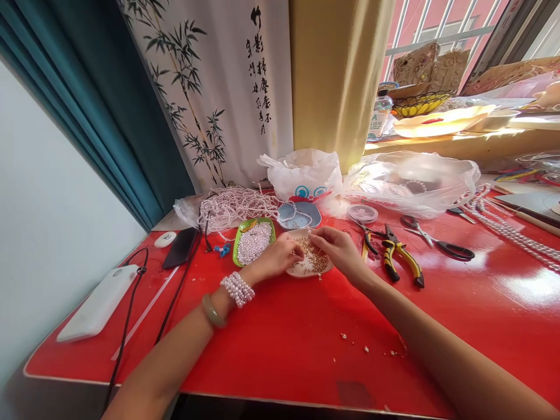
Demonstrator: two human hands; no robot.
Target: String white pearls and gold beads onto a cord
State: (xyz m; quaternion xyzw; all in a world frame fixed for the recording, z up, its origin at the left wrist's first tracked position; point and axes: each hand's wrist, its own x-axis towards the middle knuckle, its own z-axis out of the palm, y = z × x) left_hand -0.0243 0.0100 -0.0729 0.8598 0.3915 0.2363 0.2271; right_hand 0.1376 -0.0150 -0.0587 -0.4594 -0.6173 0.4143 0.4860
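My left hand (280,256) is over the left edge of a pale dish (301,271) of small gold beads (318,261), fingers curled; what they hold is too small to name. On that wrist are pearl bracelets (237,289) and a jade-coloured bangle (214,311). My right hand (335,244) hovers at the dish's right side, thumb and forefinger pinched on something tiny and pale. A green tray (237,248) of white-pink pearls (254,242) stands left of the dish, and a blue-grey dish (311,213) stands behind it.
Pearl strands (236,207) lie behind the green tray. Yellow-black pliers (400,256) and black-handled scissors (455,251) lie right. Plastic bags (306,172) stand at the back. A white power bank (98,303), phone (180,248) and cables are left. Loose beads (366,349) lie near the front.
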